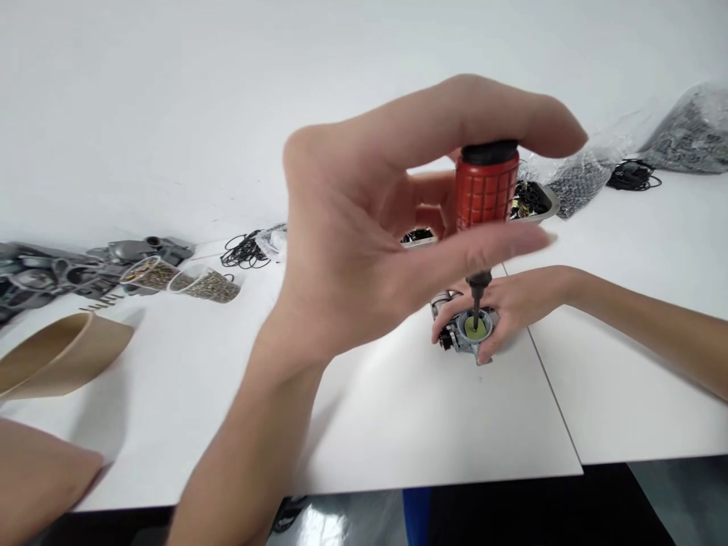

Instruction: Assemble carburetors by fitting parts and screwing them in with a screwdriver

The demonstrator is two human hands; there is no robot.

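Note:
My left hand (353, 250) is closed around a red-and-black screwdriver (487, 186), with its index finger over the black end cap and its thumb along the near side. The screwdriver stands nearly upright, its tip at the brass-coloured plate inside the round bore of a small grey metal carburetor (467, 347). My right hand (506, 303) grips the carburetor from behind and the right, holding it on the white table, with fingers at its left and thumb at its near right. Part of the carburetor's far side is hidden beneath this hand.
Grey castings (73, 269) are piled at left, beside plastic cups of small metal parts (208, 283) and a tan ring-shaped roll (68, 356). Another person's arm (45, 462) rests lower left. A metal tray (546, 205), bagged parts (697, 133) and black rings (632, 174) stand back right.

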